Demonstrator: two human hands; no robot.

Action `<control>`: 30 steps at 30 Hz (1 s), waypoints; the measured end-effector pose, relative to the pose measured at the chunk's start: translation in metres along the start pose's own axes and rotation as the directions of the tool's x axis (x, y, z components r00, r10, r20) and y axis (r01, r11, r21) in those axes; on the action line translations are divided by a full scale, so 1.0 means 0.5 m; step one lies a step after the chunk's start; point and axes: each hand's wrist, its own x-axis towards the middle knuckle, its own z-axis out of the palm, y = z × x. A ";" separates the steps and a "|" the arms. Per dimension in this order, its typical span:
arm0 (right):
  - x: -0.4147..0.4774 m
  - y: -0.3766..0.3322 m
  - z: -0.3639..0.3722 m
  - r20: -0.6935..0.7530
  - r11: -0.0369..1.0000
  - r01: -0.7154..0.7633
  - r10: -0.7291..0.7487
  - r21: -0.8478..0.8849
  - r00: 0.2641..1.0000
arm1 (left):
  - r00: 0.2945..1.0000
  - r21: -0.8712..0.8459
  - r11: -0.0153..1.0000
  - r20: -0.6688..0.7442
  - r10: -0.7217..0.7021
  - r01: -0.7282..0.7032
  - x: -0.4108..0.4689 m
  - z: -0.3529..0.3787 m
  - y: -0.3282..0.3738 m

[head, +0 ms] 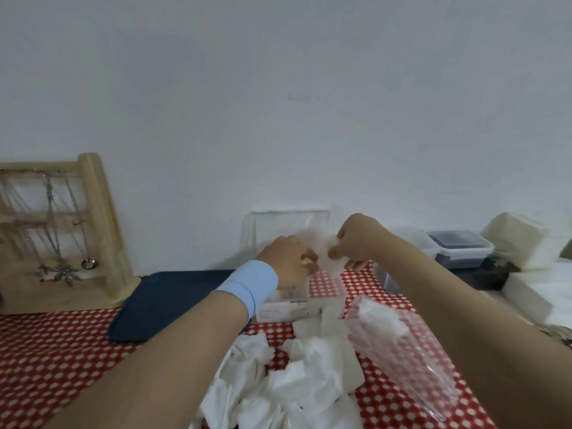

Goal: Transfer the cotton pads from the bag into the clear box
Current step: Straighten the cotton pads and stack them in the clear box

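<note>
The clear box (325, 292) stands on the red dotted tablecloth by the wall, its clear lid (288, 224) raised behind it. Above the box, my left hand (288, 261) and my right hand (356, 239) both pinch a white cotton pad (329, 258) between them. The clear plastic bag (399, 345) lies to the right of the box under my right forearm, with white pads still inside. Loose white pads and crumpled white sheets (297, 376) are heaped in front of the box. The box's inside is partly hidden by my hands.
A dark blue tray (167, 305) lies left of the box. A wooden jewellery stand (62, 233) with necklaces is at the far left. At the right are a lidded plastic container (461, 246) and stacks of white pads (520, 239).
</note>
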 end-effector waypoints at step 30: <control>0.011 -0.044 0.130 0.152 0.992 -0.127 0.128 -0.019 0.980 | 0.988 0.169 0.986 0.152 -0.028 0.002 -0.042 0.057 -0.079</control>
